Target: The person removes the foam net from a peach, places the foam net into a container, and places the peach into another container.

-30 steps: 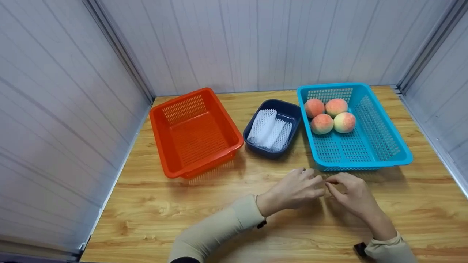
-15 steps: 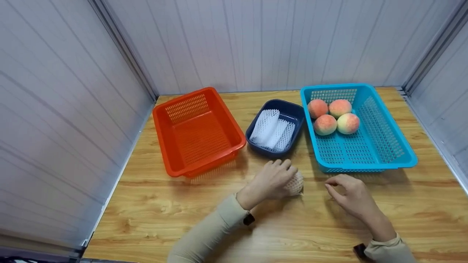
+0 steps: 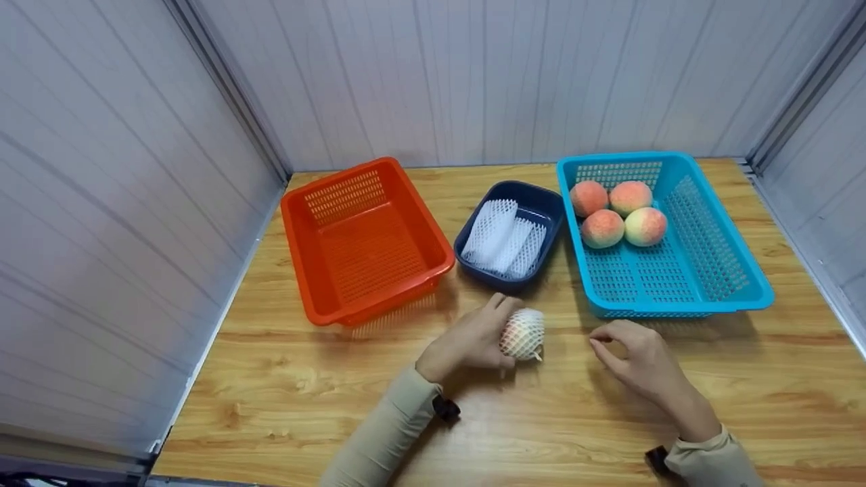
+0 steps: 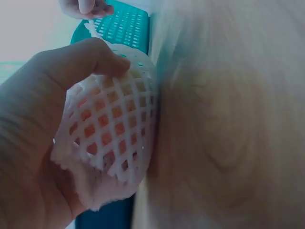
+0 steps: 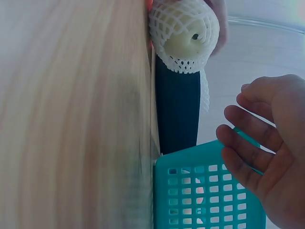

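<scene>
My left hand [image 3: 470, 338] holds a peach in a white foam net [image 3: 523, 334] at the tabletop, in front of the dark blue bin. In the left wrist view the thumb lies over the netted peach [image 4: 112, 121], and reddish skin shows through the mesh. The net's near end is bunched by the palm. From the right wrist view, the pale end of the peach [image 5: 183, 43] faces the right hand through the net's opening. My right hand [image 3: 639, 358] hovers to the right of it, apart from it, with fingers [image 5: 248, 148] loosely bent around nothing.
A blue basket [image 3: 676, 306] with several bare peaches [image 3: 603, 228] stands at the right. Behind the left hand is a dark blue bin [image 3: 549, 223] with folded white foam nets [image 3: 492, 233]. An orange basket [image 3: 365, 304] stands left. Light panels wall the table [image 3: 270, 406].
The left hand has moved left, away from the right hand, carrying the netted peach, which has come into sight. The right hand has shifted only slightly left.
</scene>
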The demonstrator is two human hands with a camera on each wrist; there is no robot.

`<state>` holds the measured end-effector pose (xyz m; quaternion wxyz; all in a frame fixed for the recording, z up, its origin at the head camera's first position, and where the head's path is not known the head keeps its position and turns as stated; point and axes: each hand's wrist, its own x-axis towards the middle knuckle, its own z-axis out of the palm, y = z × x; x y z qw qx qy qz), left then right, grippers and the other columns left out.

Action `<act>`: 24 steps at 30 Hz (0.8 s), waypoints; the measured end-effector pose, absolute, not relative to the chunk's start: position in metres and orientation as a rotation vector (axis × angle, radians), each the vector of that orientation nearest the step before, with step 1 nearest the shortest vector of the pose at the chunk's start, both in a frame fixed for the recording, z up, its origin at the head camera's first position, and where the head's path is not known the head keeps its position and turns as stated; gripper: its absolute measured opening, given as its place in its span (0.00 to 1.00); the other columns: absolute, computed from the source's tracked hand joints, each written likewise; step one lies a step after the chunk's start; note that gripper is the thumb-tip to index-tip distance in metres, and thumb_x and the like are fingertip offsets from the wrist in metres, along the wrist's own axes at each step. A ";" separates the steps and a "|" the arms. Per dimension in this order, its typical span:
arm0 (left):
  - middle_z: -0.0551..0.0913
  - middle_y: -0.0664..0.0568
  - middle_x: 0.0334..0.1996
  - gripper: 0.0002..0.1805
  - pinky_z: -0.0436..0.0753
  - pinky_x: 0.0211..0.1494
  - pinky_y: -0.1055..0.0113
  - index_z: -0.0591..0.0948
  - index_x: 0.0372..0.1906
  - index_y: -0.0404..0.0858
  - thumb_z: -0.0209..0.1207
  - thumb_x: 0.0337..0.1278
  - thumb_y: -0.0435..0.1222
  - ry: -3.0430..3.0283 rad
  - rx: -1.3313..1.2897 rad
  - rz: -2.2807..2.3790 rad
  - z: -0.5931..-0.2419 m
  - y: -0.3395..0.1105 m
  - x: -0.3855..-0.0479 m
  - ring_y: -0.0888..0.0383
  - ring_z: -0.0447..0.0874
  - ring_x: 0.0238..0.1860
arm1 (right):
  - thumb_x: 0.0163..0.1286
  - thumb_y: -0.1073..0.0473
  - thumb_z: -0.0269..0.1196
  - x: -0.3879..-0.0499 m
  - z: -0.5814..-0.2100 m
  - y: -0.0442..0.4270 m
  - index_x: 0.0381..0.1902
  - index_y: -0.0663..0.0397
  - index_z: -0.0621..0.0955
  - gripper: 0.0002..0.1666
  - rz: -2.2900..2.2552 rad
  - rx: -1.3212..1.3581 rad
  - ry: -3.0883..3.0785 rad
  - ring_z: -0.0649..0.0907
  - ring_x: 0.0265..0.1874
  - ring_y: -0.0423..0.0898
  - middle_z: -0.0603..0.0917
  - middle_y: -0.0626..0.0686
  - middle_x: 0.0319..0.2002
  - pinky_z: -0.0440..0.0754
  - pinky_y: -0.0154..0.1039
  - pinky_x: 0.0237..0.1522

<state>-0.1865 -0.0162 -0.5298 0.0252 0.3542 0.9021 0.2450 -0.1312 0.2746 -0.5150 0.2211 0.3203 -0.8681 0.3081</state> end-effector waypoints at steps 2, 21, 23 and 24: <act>0.68 0.57 0.51 0.55 0.77 0.47 0.68 0.65 0.65 0.46 0.78 0.20 0.45 2.765 1.104 0.825 -0.531 -0.019 -0.189 0.61 0.73 0.45 | 0.53 0.70 0.72 -0.133 -0.513 0.271 0.32 0.51 0.85 0.11 0.852 0.910 -2.383 0.82 0.31 0.40 0.84 0.43 0.31 0.78 0.33 0.34; 0.68 0.55 0.56 0.48 0.72 0.57 0.71 0.64 0.63 0.43 0.74 0.27 0.36 2.604 1.287 1.273 -0.501 -0.036 -0.173 0.62 0.67 0.54 | 0.49 0.73 0.71 -0.144 -0.496 0.208 0.42 0.57 0.85 0.20 1.064 1.137 -2.198 0.82 0.35 0.46 0.83 0.52 0.42 0.81 0.36 0.32; 0.67 0.55 0.56 0.48 0.72 0.57 0.71 0.64 0.63 0.43 0.74 0.28 0.36 2.607 1.284 1.270 -0.499 -0.037 -0.173 0.63 0.67 0.54 | 0.47 0.74 0.72 -0.145 -0.494 0.203 0.44 0.57 0.84 0.23 1.058 1.159 -2.155 0.82 0.38 0.48 0.83 0.54 0.45 0.81 0.34 0.37; 0.67 0.55 0.56 0.48 0.72 0.57 0.71 0.64 0.64 0.43 0.74 0.28 0.36 2.606 1.279 1.270 -0.497 -0.038 -0.172 0.63 0.67 0.54 | 0.47 0.73 0.72 -0.145 -0.494 0.202 0.45 0.58 0.84 0.24 1.059 1.167 -2.152 0.82 0.40 0.49 0.82 0.55 0.46 0.80 0.34 0.40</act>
